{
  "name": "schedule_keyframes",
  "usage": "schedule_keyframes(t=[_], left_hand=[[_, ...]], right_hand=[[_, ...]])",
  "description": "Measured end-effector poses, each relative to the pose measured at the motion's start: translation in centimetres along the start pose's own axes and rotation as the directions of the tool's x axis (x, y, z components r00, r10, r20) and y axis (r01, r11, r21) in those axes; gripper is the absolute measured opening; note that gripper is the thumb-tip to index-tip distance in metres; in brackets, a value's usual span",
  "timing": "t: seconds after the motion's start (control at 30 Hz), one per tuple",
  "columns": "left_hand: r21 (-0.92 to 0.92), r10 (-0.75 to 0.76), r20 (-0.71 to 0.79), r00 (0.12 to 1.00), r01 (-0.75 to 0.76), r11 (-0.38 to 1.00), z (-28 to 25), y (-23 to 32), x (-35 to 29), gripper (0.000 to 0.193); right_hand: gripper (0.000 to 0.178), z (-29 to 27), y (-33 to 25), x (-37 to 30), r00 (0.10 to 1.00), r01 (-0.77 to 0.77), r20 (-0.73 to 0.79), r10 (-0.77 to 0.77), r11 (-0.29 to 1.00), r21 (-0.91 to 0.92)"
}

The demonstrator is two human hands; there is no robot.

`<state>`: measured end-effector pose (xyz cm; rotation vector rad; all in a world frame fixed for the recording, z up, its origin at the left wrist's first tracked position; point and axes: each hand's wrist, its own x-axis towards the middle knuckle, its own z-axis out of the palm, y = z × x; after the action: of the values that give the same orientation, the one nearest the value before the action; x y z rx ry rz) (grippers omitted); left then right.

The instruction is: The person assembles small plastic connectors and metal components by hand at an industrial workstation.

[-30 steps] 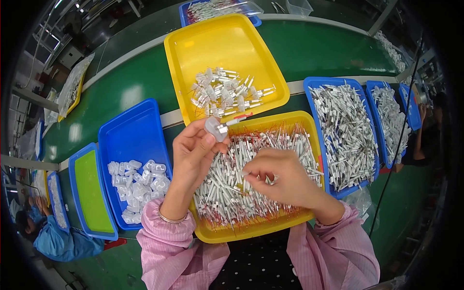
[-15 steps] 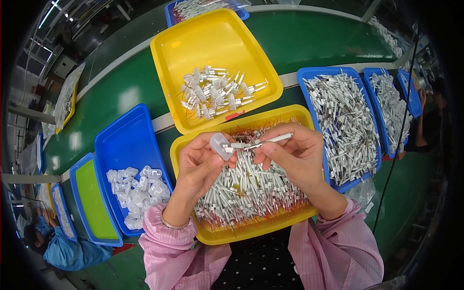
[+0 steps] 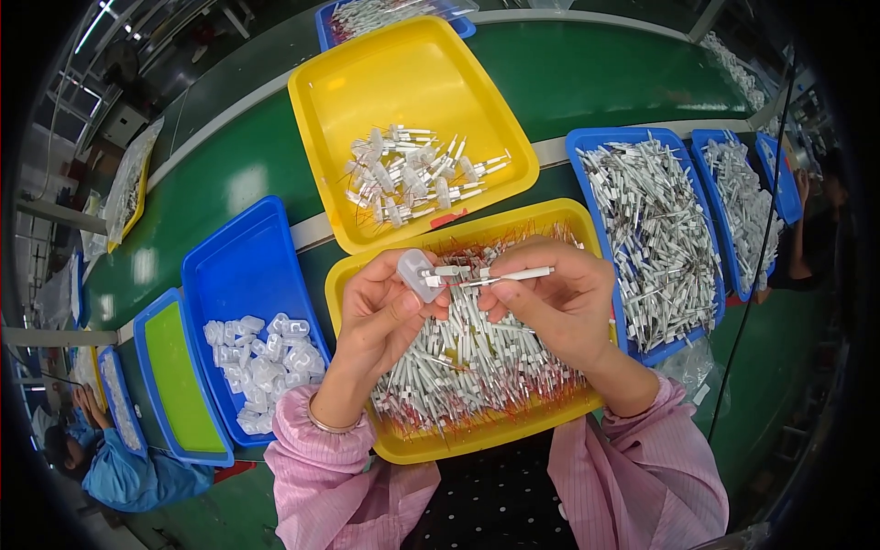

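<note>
Between finger and thumb, my left hand (image 3: 378, 310) grips a translucent plastic cap (image 3: 419, 275) with short white ends coming out of its right side. My right hand (image 3: 548, 295) pinches a thin white stick-like part (image 3: 527, 274) with a metal-coloured length, pointing toward the cap. The part and the white ends meet or overlap between my hands; the exact join is too small to tell. Both hands are over a yellow tray (image 3: 403, 451) full of similar white parts with red wires (image 3: 477, 367).
Beyond it, another yellow tray (image 3: 367, 82) holds a pile of capped parts (image 3: 412, 174). On the left, a blue tray (image 3: 240, 252) contains translucent caps (image 3: 266, 367), beside a green-bottomed tray (image 3: 181, 376). Blue trays of white parts (image 3: 651, 238) stand right. A person in blue (image 3: 137, 472) sits far left.
The white part in my right hand has turned from slanting upward to nearly level. My left hand keeps hold of the cap in almost the same place.
</note>
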<state>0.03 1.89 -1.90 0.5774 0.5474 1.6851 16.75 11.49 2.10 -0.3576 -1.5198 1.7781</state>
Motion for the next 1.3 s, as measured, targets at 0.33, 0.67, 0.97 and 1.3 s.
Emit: schedule_keyframes(t=[0.33, 0.67, 0.97, 1.3], left_hand=[[0.037, 0.011, -0.013, 1.000, -0.010, 0.999, -0.2, 0.1, 0.0, 0.035], [0.255, 0.104, 0.013, 0.994, -0.104, 0.961, -0.1, -0.1, 0.1, 0.031], [0.224, 0.106, -0.001, 0.994, -0.103, 0.969, 0.2, -1.0, -0.1, 0.028], [0.331, 0.132, -0.018, 0.991, -0.119, 0.936, 0.6, -0.9, -0.7, 0.025]], right_hand=[[0.014, -0.2, -0.5, 0.2, 0.994, 0.105, 0.020, -0.104, 0.953, -0.283], [0.017, 0.5, -0.9, 0.3, 0.921, 0.370, 0.129, -0.367, 0.725, -0.581], [0.009, 0.8, 1.3, -0.4, 0.999, 0.038, -0.019, -0.044, 0.970, -0.240], [0.006, 1.7, 2.0, -0.6, 0.998, -0.053, -0.050, 0.045, 0.982, -0.179]])
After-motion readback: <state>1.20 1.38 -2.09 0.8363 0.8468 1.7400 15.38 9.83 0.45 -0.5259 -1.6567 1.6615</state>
